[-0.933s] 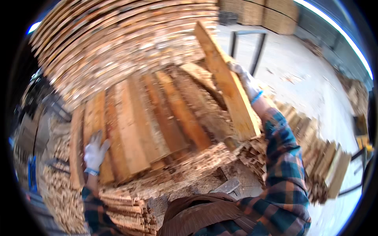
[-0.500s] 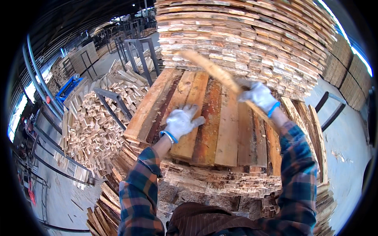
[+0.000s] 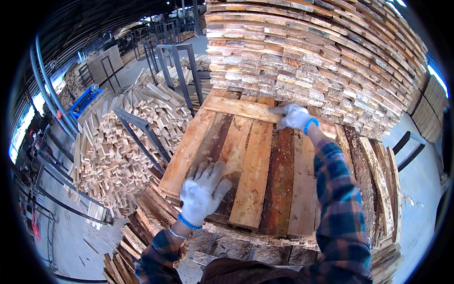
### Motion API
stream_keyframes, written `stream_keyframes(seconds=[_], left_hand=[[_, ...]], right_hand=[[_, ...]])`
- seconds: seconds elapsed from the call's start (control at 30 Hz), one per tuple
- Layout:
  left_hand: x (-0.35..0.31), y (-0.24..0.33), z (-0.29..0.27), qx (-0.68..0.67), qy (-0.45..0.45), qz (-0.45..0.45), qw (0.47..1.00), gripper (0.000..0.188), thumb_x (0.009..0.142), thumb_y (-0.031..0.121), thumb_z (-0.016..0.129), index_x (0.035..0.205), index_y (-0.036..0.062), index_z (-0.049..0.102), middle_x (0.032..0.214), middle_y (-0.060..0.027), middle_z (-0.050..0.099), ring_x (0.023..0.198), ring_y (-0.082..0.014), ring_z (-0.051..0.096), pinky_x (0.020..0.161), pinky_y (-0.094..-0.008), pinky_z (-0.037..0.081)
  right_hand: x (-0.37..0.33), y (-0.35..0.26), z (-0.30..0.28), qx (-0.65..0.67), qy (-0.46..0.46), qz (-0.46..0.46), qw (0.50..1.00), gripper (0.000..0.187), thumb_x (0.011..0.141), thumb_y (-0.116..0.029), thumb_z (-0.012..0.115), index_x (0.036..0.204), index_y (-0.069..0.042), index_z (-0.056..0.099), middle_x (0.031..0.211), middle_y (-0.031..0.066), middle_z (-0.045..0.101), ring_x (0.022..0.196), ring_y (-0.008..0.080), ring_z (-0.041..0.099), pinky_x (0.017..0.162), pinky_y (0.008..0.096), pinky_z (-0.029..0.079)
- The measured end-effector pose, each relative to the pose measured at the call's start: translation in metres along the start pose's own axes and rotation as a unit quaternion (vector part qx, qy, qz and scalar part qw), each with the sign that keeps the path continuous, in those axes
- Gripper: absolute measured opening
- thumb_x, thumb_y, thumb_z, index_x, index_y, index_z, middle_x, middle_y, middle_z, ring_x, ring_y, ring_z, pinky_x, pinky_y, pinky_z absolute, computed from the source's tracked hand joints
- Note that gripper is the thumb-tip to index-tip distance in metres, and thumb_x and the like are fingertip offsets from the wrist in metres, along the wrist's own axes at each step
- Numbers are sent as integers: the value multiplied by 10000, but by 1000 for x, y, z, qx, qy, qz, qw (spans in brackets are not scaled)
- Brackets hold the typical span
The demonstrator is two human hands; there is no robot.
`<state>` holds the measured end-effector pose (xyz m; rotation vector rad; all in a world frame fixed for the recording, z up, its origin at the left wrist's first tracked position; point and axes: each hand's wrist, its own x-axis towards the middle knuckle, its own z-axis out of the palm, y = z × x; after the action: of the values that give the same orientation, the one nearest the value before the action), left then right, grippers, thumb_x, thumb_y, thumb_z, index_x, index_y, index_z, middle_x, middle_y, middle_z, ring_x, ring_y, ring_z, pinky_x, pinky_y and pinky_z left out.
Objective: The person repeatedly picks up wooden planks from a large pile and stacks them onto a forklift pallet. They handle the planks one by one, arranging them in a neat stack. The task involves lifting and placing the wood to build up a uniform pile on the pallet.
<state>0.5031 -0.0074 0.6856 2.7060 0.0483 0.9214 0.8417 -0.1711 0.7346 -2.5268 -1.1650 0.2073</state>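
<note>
A narrow wooden strip [image 3: 239,109] lies crosswise at the far end of a layer of long planks [image 3: 255,173]. My right hand [image 3: 294,117], in a white knitted glove with a blue cuff, is closed over the strip toward its right end. Nearer to me and to the left, my left hand [image 3: 202,190], gloved the same way, rests flat on the planks by their near left edge, fingers spread and nothing in it. Some planks are pale, others dark with bark; they lie side by side, pointing away from me.
A tall stack of boards [image 3: 307,71] rises just behind the planks. To the left lies a big heap of short wood offcuts [image 3: 127,146], beside black metal frames [image 3: 144,125]. Bark-edged slabs [image 3: 378,189] line the right side. A blue machine part [image 3: 86,102] stands farther off.
The strip, raised and slanting before, now lies across the far ends of the planks. My right hand moved with it; my left hand slid nearer to me and leftward.
</note>
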Motion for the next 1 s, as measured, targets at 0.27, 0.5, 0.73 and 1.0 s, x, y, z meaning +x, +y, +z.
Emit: stream_keyframes(seconds=[0.27,0.5,0.73,1.0], left_hand=[[-6,-8,-5,-33,26,-43,998,364,861,282,593,1098,9,632,1108,-176,643,1064,-383,586,934,-448,457],[0,-1,11,-20,31,-12,999,355,867,254,615,1122,7,631,1111,-205,639,1076,-396,584,944,-444,457],[-28,-11,0,-49,1,-92,995,366,951,226,527,1197,-35,598,1201,-211,614,1143,-357,561,988,-403,414],[-19,-1,14,-11,-26,-58,998,347,962,178,496,1207,-52,580,1230,-229,587,1142,-369,555,972,-400,422]], right_hand=[[50,-2,16,0,-2,-12,1000,711,617,-278,772,1301,-285,575,1371,155,505,1216,323,514,1011,370,408],[51,17,18,-98,33,-9,995,715,635,-315,726,1325,-309,543,1233,155,578,1125,343,550,957,387,441],[8,-40,40,-146,115,-112,976,303,680,-281,626,848,-49,727,866,178,687,820,350,666,699,446,536],[-310,93,-80,-162,10,354,921,701,811,-317,693,1401,-80,397,1074,229,645,913,302,665,708,393,566]])
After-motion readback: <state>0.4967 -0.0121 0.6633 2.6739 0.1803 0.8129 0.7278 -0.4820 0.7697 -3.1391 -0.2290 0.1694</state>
